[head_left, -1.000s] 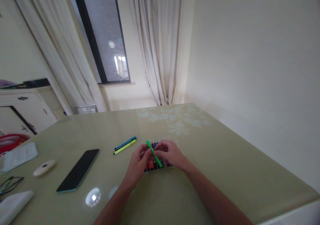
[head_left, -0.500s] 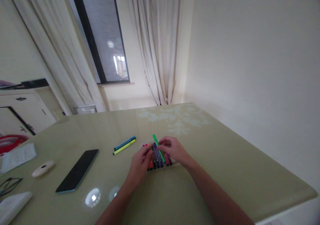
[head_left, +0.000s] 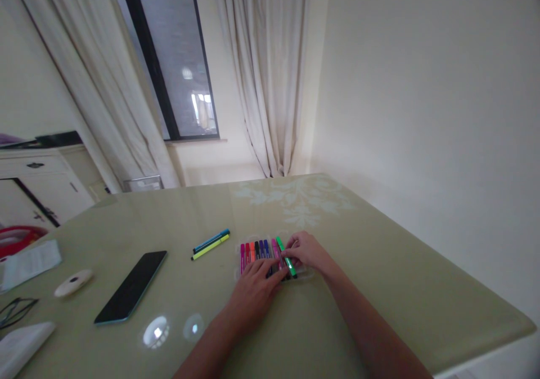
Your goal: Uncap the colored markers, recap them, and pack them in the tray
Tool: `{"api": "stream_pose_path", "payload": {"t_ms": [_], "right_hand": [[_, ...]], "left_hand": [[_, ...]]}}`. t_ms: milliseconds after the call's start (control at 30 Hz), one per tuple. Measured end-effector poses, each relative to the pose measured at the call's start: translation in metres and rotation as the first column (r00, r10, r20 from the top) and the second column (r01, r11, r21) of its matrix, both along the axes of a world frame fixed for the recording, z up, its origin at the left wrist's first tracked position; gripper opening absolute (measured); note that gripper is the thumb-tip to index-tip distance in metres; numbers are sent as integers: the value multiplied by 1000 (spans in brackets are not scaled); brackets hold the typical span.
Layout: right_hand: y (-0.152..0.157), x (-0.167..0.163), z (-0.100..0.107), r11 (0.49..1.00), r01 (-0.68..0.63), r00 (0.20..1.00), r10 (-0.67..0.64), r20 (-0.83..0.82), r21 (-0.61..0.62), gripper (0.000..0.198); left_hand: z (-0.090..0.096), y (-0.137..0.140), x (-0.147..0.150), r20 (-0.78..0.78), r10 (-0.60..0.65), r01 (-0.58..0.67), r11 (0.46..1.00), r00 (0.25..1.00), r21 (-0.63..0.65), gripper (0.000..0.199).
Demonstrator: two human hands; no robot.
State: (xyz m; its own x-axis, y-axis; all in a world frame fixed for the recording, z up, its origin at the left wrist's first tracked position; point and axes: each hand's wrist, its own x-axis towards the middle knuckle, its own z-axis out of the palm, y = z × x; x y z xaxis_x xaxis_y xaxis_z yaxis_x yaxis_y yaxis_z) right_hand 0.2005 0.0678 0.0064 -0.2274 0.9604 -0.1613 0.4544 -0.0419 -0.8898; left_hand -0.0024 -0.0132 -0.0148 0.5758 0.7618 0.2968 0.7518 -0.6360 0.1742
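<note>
A clear plastic case (head_left: 309,275) lies on the table with a row of coloured markers (head_left: 257,248) in it, among them pink, red, orange, black, blue and purple ones. My right hand (head_left: 307,251) pinches a bright green marker (head_left: 287,258), which lies slantwise over the right part of the row, its dark end toward me. Across the near ends of the markers rests my left hand (head_left: 256,289), fingers stretched out and covering some of them. Its index finger or thumb reaches close to the green marker's lower end; whether they touch I cannot tell.
Left of the case lie a blue marker (head_left: 211,240) and a yellow marker (head_left: 210,247) side by side. Farther left are a black phone (head_left: 131,287), a white oval object (head_left: 73,284), a dark cable (head_left: 17,311) and a white box-like object (head_left: 25,345).
The green marker has moved right and down with my right hand, from mid-row to the right side. My left hand has shifted right and flattened out, uncovering the left markers.
</note>
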Motion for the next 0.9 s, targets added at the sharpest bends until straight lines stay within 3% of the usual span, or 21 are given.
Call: {"api": "stream_pose_path", "payload": {"t_ms": [333, 567, 733, 833, 900], "right_hand": [[1, 6, -1, 999, 33, 999, -33, -19, -3, 18], [2, -1, -7, 997, 60, 994, -63, 84, 47, 21], [0, 0, -4, 997, 57, 991, -63, 116, 53, 19], [0, -1, -1, 995, 68, 990, -77, 119, 78, 19], [-1, -2, -1, 991, 70, 986, -87, 145, 118, 19]], "left_hand": [[-2, 0, 1, -45, 22, -22, 1000, 999, -10, 58], [-2, -3, 3, -65, 23, -25, 1000, 998, -18, 65], [4, 5, -6, 171, 17, -3, 997, 985, -80, 43], [9, 19, -35, 302, 218, -195, 975, 928, -107, 39], [12, 26, -60, 229, 451, -453, 890, 862, -49, 40]]}}
